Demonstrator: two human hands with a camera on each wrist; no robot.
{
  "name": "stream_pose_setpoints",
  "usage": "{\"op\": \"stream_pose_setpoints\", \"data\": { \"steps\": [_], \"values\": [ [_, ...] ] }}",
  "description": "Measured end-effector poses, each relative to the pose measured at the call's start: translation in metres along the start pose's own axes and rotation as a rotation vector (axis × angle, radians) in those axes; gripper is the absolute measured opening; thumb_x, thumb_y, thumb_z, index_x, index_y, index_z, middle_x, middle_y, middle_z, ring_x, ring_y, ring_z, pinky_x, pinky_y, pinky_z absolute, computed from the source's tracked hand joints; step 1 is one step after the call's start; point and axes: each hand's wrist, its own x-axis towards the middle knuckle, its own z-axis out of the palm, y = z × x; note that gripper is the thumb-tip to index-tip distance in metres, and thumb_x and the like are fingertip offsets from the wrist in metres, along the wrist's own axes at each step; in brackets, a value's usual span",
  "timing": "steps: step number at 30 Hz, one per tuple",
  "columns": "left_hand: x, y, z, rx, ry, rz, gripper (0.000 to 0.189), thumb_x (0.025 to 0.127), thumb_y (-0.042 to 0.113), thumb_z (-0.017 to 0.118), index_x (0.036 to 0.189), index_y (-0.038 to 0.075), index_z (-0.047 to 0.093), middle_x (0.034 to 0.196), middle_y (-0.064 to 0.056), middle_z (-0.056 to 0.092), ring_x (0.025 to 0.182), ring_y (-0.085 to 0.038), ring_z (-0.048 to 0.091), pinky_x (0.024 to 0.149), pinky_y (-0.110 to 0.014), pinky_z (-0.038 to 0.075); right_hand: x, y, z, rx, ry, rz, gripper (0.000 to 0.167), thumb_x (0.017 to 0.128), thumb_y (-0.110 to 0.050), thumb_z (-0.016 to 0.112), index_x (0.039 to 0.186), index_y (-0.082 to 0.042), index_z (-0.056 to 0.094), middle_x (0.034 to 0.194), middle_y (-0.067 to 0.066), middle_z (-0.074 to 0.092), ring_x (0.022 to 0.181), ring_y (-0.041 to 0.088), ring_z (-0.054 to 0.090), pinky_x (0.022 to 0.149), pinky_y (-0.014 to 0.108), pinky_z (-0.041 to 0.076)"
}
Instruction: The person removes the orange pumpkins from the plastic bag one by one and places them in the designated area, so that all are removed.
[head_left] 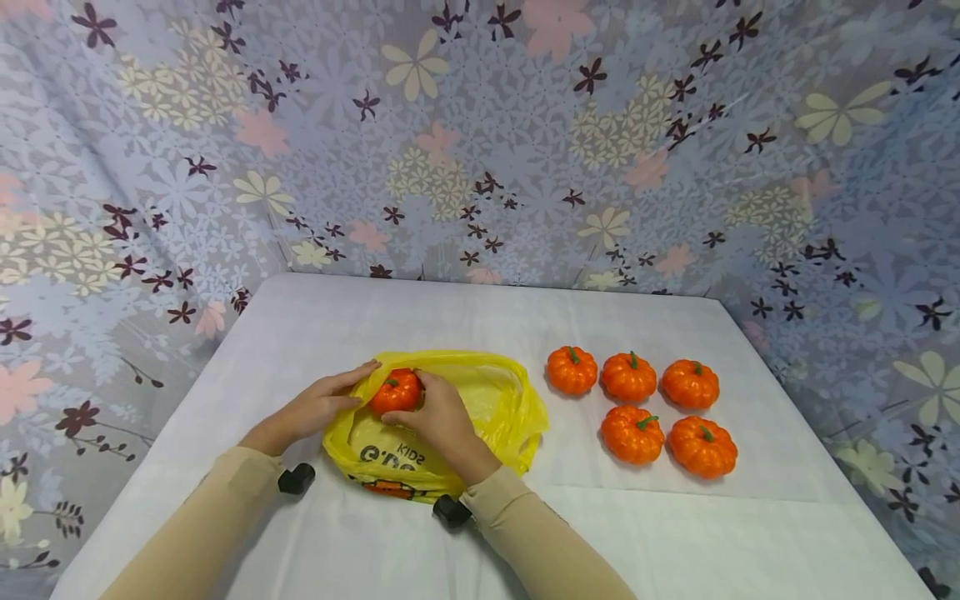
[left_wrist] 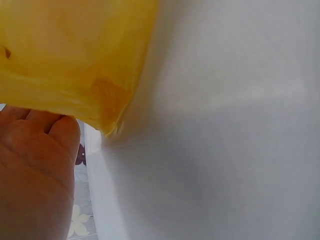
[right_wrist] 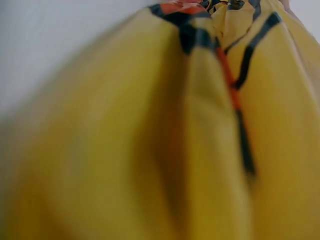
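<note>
A yellow plastic bag point(head_left: 491, 400) lies on the table with its mouth spread wide, dark lettering showing on its near side. Inside its left part is a small orange toy pumpkin point(head_left: 395, 392) with a green stem. My right hand point(head_left: 450, 429) reaches into the bag and grips this pumpkin between thumb and fingers. Against the bag's left rim rests my left hand point(head_left: 324, 404), its fingers stretched along the outside. In the left wrist view, the bag's yellow side point(left_wrist: 65, 65) hides those fingertips. Bag folds point(right_wrist: 210, 135) fill most of the right wrist view and hide the right hand.
To the right of the bag, several more orange pumpkins point(head_left: 628, 377) stand in two rows on the white-covered table point(head_left: 420, 308). A flowered cloth point(head_left: 480, 150) hangs behind the table and along its sides. Black wrist devices point(head_left: 452, 512) sit below both wrists.
</note>
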Motion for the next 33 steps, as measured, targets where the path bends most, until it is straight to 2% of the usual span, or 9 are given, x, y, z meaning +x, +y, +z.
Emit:
{"op": "stream_pose_setpoints", "data": {
  "steps": [7,13,21,33],
  "values": [
    [-0.001,0.002,-0.001,0.030,0.016,0.020,0.059,0.097,0.005,0.051,0.155,0.004,0.038,0.163,-0.017,0.026,0.149,-0.041,0.017,0.118,-0.061,0.011,-0.005,0.000,-0.005,0.037,-0.022,0.035,0.079,0.077,-0.034,0.088,0.142,-0.003,0.055,0.133,0.008,0.063,0.117,0.021,0.061,0.098,0.037,0.052],
    [0.000,0.004,-0.002,0.039,0.016,0.019,0.059,0.098,0.005,0.050,0.155,0.004,0.037,0.163,-0.017,0.025,0.150,-0.041,0.016,0.118,-0.062,0.010,-0.012,0.000,-0.013,0.043,-0.043,0.007,0.077,0.076,-0.035,0.089,0.139,-0.005,0.058,0.131,0.006,0.064,0.117,0.019,0.061,0.099,0.035,0.051],
    [-0.003,-0.002,0.000,0.047,0.015,-0.016,0.058,0.100,0.007,0.049,0.156,0.008,0.037,0.164,-0.013,0.023,0.150,-0.038,0.016,0.119,-0.060,0.011,-0.029,-0.001,-0.036,0.031,-0.075,0.039,0.080,0.077,-0.037,0.089,0.142,-0.005,0.056,0.136,0.008,0.061,0.121,0.024,0.060,0.099,0.038,0.051],
    [-0.002,0.003,-0.001,0.036,0.013,0.022,0.056,0.100,0.005,0.049,0.155,0.003,0.038,0.163,-0.017,0.023,0.150,-0.040,0.015,0.119,-0.061,0.010,-0.047,0.009,-0.072,0.103,-0.019,0.083,0.082,0.078,-0.032,0.089,0.146,-0.004,0.052,0.141,0.010,0.057,0.124,0.030,0.059,0.100,0.042,0.051]
  ]
}}
